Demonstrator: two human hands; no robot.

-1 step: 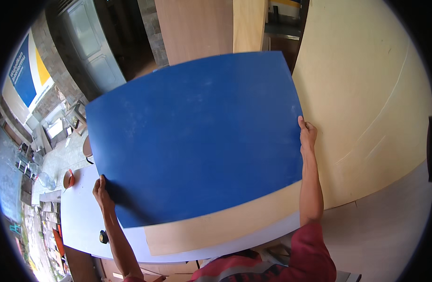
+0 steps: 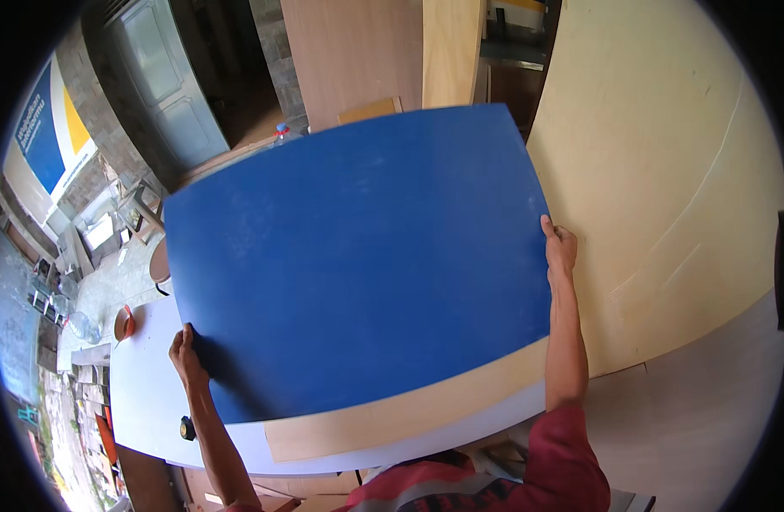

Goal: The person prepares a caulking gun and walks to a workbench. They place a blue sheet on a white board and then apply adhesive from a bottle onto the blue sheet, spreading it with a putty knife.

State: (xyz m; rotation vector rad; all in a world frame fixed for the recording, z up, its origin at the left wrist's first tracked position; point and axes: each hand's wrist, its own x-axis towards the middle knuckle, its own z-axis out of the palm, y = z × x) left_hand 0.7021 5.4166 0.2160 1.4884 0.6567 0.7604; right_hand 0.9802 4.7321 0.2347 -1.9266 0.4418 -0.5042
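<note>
I hold a large blue board (image 2: pixel 358 256) flat in front of me. My left hand (image 2: pixel 185 352) grips its lower left edge and my right hand (image 2: pixel 560 245) grips its right edge, fingers curled over the rim. Below the board lies a pale plywood sheet (image 2: pixel 409 414), and under that a light blue-white worktop (image 2: pixel 145 392). The board hides most of both.
A small black and yellow object (image 2: pixel 185 428) sits on the worktop by my left forearm. An orange-rimmed round thing (image 2: pixel 126 322) lies at the worktop's left end. Big pale plywood sheets (image 2: pixel 665 188) stand on the right. Brown panels (image 2: pixel 358 51) lean at the back, beside a grey door (image 2: pixel 166 81).
</note>
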